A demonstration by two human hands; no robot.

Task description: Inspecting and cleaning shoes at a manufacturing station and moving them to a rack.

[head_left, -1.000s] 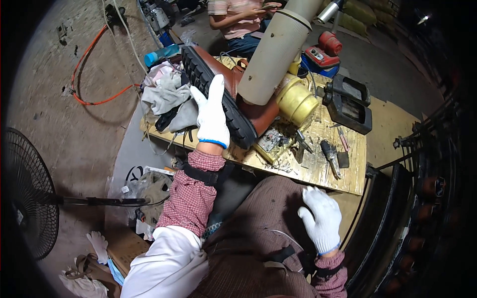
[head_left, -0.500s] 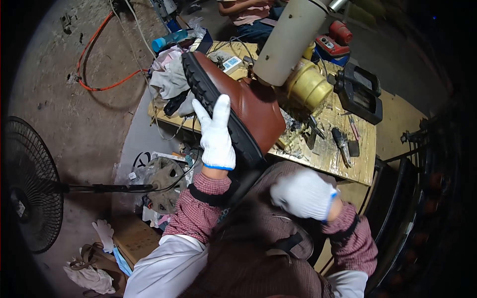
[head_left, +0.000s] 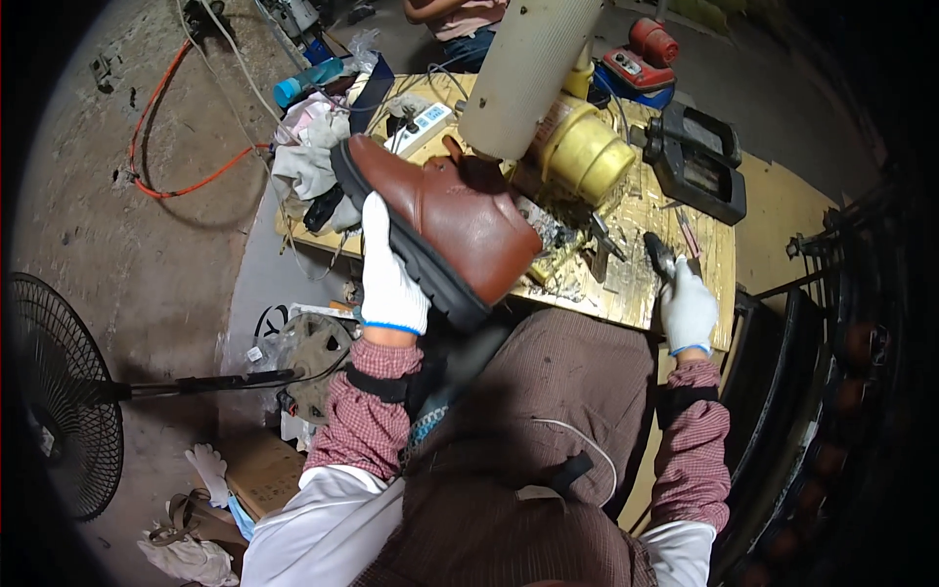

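A brown leather boot (head_left: 452, 217) with a thick black sole is tilted, its toe toward the upper left. My left hand (head_left: 393, 284), in a white glove with a blue cuff, grips it by the sole. The boot's opening is up against the lower end of a pale cylinder (head_left: 533, 73), so what lies inside is hidden. At the right of the wooden table, my gloved right hand (head_left: 688, 311) has its fingers closed round a hand tool (head_left: 656, 248). Only the tool's dark end shows, and its kind cannot be made out.
Beside the cylinder are a yellow round housing (head_left: 590, 155) and a black twin-tray holder (head_left: 696, 164). Pliers-like metal tools (head_left: 606, 240) and scraps lie on the wooden table (head_left: 626, 293). A black fan (head_left: 64, 391) stands left. Across the table sits another person (head_left: 460, 24).
My right hand has moved from over my lap to the table and closed on the tool there. The boot has turned in my left hand, showing more brown upper.
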